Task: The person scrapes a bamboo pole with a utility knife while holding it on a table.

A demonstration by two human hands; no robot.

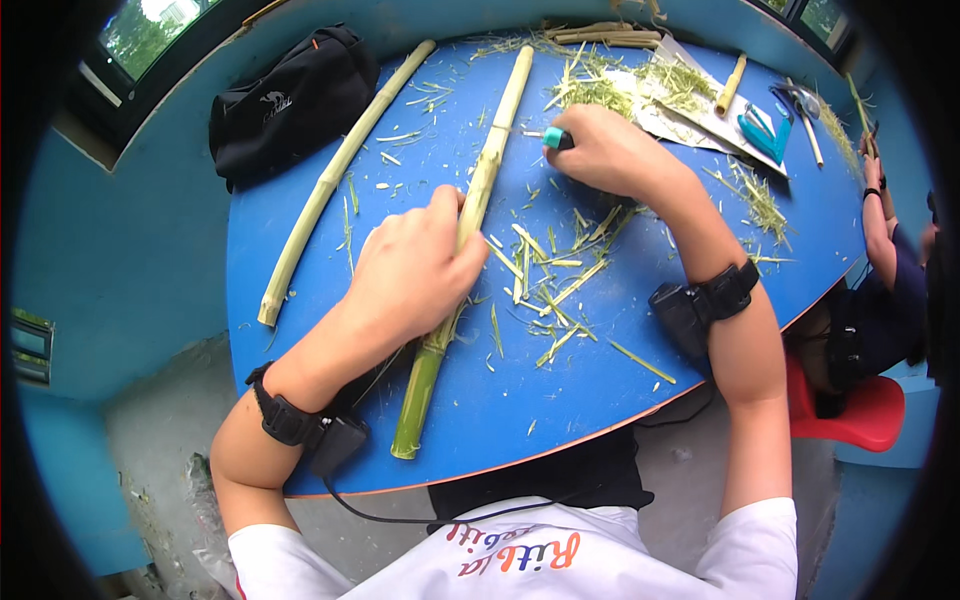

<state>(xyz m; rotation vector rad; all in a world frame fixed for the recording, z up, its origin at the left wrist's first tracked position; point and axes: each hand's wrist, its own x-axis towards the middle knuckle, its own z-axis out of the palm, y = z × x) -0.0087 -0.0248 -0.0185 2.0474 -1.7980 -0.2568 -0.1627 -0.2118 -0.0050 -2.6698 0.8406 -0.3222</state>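
Head view: the left arm comes in from the lower left, elbow bent outward, forearm slanting up and inward; the left hand lies back upward over the stalk, its grip closed around it near the middle, thumb along the right side; the stalk lies slantwise on the table, green end near the front edge, pale far end leaning right; the right arm rises from the lower right and bends sharply inward at the wrist; the right hand is curled into a fist, clamped on the teal-and-black handle of a tool; the tool's thin metal end points left at the stalk's pale upper part, though whether it touches I cannot tell; shavings lie right of the stalk; a second stalk lies apart, to the left.
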